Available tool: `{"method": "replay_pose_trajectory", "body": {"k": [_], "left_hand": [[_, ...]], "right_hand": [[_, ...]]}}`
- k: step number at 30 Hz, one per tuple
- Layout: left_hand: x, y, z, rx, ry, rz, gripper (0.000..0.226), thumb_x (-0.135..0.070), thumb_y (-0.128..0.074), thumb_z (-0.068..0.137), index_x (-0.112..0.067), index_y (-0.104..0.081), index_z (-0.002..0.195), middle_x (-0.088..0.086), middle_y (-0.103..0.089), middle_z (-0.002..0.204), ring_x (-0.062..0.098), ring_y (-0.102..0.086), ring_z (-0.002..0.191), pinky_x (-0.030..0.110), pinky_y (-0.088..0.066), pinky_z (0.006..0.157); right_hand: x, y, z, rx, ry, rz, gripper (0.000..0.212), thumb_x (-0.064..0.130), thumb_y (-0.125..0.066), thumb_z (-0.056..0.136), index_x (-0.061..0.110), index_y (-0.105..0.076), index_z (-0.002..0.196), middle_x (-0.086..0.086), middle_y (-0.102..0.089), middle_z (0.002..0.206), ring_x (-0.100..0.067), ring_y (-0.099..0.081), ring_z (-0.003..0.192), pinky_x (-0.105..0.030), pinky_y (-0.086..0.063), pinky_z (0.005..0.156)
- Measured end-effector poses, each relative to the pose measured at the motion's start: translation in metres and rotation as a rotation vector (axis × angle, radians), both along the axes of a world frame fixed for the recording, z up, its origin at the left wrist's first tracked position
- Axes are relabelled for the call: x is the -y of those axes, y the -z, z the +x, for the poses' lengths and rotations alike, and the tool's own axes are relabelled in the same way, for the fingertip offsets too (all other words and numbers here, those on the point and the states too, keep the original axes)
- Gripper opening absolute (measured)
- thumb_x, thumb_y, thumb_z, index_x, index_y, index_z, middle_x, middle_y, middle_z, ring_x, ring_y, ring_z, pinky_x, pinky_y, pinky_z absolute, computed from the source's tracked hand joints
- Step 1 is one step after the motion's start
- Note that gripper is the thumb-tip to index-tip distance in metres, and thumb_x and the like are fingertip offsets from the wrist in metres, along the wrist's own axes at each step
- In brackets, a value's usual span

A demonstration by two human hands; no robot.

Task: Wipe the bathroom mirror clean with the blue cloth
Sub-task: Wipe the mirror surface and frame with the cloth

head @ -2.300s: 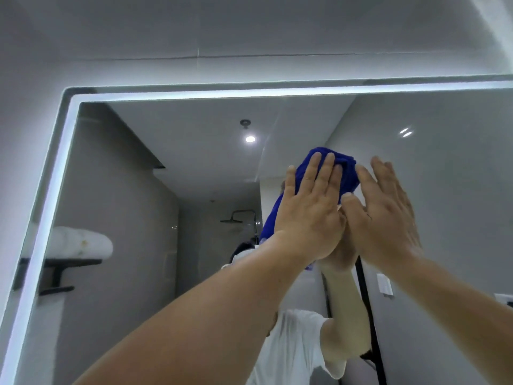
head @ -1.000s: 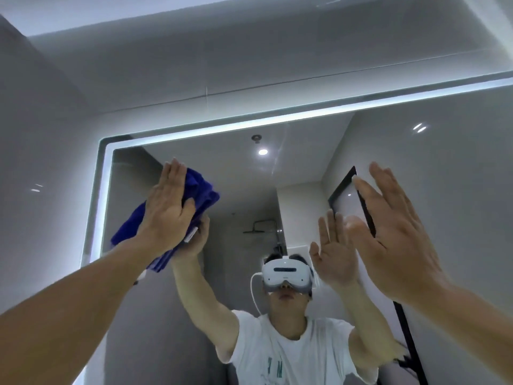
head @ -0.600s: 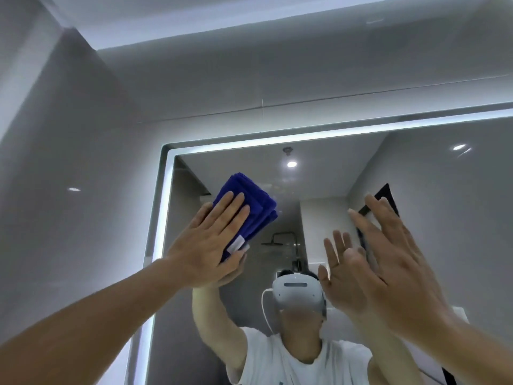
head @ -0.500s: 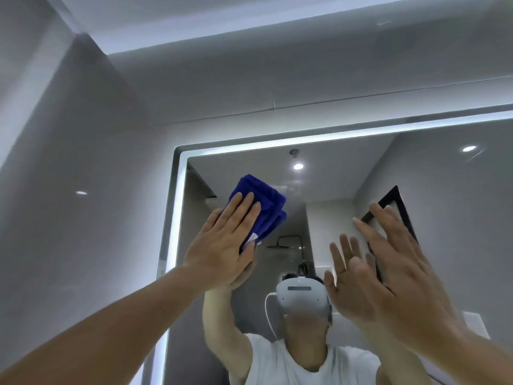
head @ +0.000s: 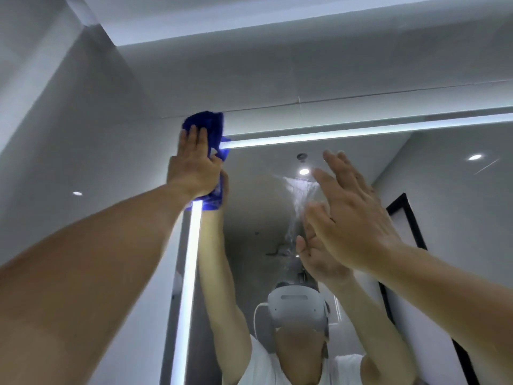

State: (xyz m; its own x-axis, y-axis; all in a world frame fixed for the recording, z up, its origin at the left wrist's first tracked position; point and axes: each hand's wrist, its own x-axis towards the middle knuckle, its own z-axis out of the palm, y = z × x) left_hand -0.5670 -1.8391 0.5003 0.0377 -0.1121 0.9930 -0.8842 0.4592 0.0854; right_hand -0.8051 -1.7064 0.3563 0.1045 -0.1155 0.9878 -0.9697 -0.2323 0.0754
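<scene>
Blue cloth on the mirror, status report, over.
Left hand flat, pressing crumpled blue cloth at top left corner of lit-edged bathroom mirror. Right hand open by the glass. Streaky smear beside it. Nothing blocking.

Grey tiled wall [head: 83, 129] meets white ceiling [head: 249, 12].

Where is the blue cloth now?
Head view, left of centre: the blue cloth sits under the left hand at the top-left corner of the mirror, where its lit strips meet.

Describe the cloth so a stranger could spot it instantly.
Find the big mirror with the glowing white border. At its upper left corner, the left hand presses a bunched cloth. It is the only deep blue thing here.
</scene>
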Motion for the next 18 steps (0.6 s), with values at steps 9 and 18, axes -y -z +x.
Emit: {"method": "replay_pose_trajectory", "body": {"k": [9, 18], "left_hand": [[-0.011, -0.001, -0.042, 0.077, 0.019, -0.087, 0.062, -0.029, -0.036, 0.1, -0.014, -0.015, 0.156, 0.002, -0.008, 0.165, 0.018, -0.005, 0.151, 0.041, -0.013, 0.121], [-0.048, 0.056, -0.195, 0.443, 0.084, -0.143, 0.059, -0.037, -0.018, 0.101, -0.028, 0.0, 0.156, -0.013, 0.005, 0.163, 0.001, 0.008, 0.147, 0.037, 0.0, 0.12]], "right_hand": [[-0.028, 0.011, -0.051, -0.08, 0.014, -0.071, 0.068, 0.05, -0.024, 0.088, 0.034, -0.021, 0.154, 0.019, 0.007, 0.163, 0.004, 0.018, 0.145, -0.026, 0.004, 0.113], [-0.051, 0.017, -0.102, -0.021, -0.039, -0.112, 0.07, 0.049, -0.027, 0.086, 0.031, -0.024, 0.154, 0.014, 0.0, 0.164, -0.001, 0.01, 0.148, -0.031, -0.002, 0.116]]}}
